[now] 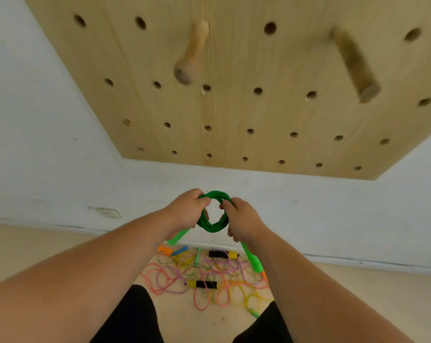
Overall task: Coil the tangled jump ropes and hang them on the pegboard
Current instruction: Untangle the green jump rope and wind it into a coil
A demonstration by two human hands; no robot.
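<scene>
We find a plain indoor room, seemingly a home or activity space used to store exercise gear; which of the two we cannot tell. A white-painted wall [48, 144] carries a large light-wood pegboard [234, 107] drilled with regular rows of holes and fitted with two wooden pegs [192, 55]. A wall socket [108, 212] sits low, near the skirting. The floor [23, 246] is pale and smooth. Coloured jump ropes [209, 276] lie tangled on it at the foot of the wall.
</scene>
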